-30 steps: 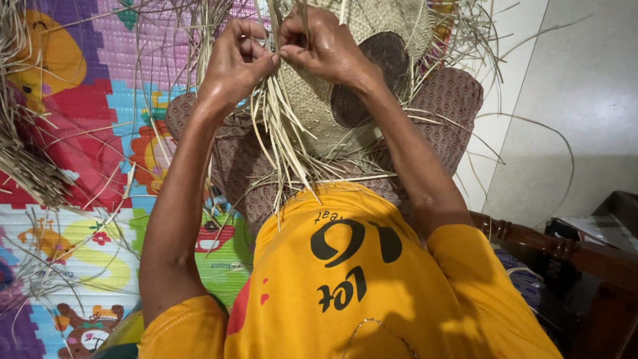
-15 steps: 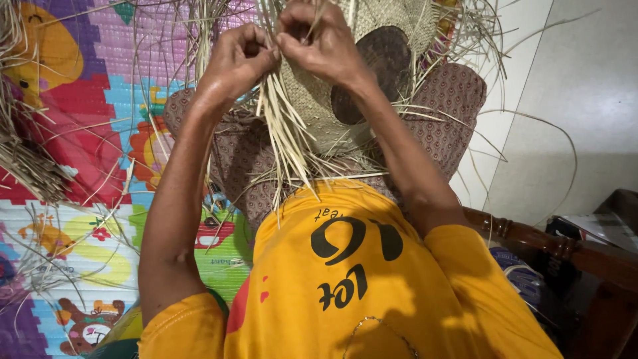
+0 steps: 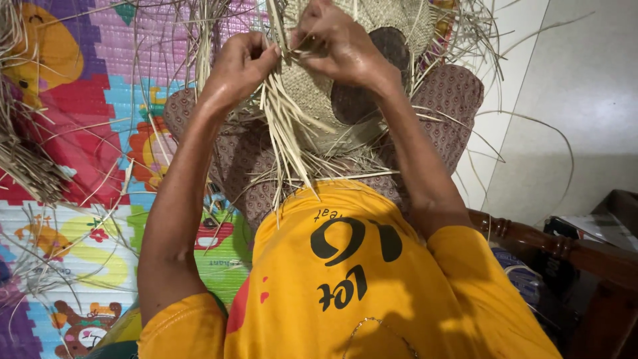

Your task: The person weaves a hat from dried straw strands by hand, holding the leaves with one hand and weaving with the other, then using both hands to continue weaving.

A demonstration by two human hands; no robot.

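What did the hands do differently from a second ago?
Very little. Both hands have crept a bit closer together at the top of the woven straw piece. The left hand still pinches the loose straw strands, and the right hand still grips the weave beside it. Nothing was let go. The colourful play mat and the straw pile stayed put.

I wear a bright yellow-orange shirt (image 3: 359, 279) with short sleeves; dark curved markings are printed on its chest and a few small red spots sit near the left side. My arms are bare from the sleeves down. A patterned brownish-mauve cloth (image 3: 452, 100) covers my lap.
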